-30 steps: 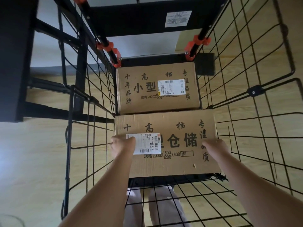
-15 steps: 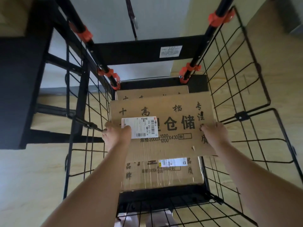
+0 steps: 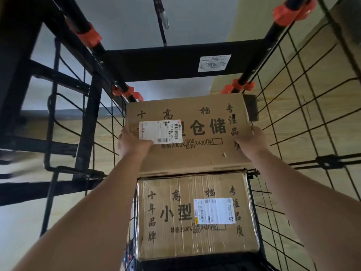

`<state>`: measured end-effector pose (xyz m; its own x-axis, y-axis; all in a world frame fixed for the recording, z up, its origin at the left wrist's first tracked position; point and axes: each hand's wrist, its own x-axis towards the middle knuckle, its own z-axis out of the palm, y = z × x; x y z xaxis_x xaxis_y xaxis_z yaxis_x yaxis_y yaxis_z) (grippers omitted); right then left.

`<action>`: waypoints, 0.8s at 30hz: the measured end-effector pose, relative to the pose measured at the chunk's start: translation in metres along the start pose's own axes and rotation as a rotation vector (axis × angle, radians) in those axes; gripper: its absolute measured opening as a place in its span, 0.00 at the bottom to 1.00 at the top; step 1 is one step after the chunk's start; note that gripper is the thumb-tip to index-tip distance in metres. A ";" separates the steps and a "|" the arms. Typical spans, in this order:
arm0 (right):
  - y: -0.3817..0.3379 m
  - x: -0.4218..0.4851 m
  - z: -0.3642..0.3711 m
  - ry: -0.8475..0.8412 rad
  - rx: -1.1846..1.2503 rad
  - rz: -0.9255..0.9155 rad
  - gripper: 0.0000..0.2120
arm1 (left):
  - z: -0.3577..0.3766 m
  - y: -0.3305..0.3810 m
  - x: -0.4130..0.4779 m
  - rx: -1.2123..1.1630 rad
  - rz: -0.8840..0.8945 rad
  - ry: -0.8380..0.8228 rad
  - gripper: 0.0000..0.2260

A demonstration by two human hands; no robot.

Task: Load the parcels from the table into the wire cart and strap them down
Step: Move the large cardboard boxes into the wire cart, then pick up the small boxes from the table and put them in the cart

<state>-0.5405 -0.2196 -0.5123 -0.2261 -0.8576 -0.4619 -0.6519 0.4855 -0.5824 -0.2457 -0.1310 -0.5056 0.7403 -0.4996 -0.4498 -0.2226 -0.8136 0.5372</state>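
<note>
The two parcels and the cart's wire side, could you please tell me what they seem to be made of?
The upper parcel looks like matte brown cardboard, its face dented. The lower parcel is the same cardboard, glossy under wrinkled clear tape. The wire side is thin black rods in a grid, probably coated metal.

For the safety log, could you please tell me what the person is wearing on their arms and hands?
Nothing worn shows. The left hand and right hand are gloveless, with no watch or wristband visible, and both forearms are bare down to the frame's lower edge, so no sleeves come into view.
</note>
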 end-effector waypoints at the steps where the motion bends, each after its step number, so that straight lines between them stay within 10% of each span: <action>1: 0.000 0.002 0.002 0.003 0.000 0.004 0.26 | 0.002 -0.002 0.003 -0.010 0.002 -0.002 0.39; 13: 0.002 -0.011 -0.001 -0.001 -0.073 0.049 0.22 | 0.012 -0.008 -0.009 0.018 0.095 -0.005 0.36; 24: -0.077 -0.124 -0.041 -0.190 -0.391 -0.300 0.12 | -0.050 0.054 -0.100 0.151 0.138 -0.203 0.22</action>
<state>-0.4920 -0.1577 -0.3822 0.1232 -0.8858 -0.4473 -0.8973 0.0931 -0.4314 -0.3001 -0.1104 -0.3956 0.5576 -0.6460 -0.5214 -0.4158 -0.7609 0.4981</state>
